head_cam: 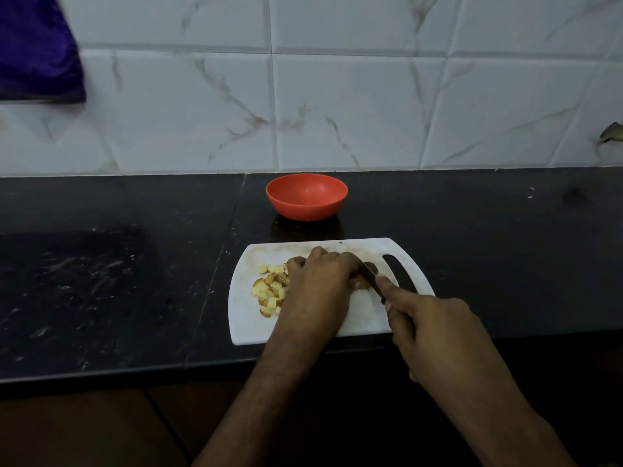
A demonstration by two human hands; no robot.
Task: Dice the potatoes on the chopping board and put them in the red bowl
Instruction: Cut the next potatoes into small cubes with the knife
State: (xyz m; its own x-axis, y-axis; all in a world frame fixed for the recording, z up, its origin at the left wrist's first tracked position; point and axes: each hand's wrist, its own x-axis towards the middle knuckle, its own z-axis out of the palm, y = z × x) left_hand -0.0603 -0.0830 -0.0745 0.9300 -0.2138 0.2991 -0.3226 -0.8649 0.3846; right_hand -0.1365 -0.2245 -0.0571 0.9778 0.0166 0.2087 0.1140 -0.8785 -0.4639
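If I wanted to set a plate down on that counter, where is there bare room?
The black counter lies bare left of the chopping board, and again right of it and of the red bowl up to the wall. The board itself is crowded: diced potato on its left part, the left hand mid-board, the right hand with the knife.
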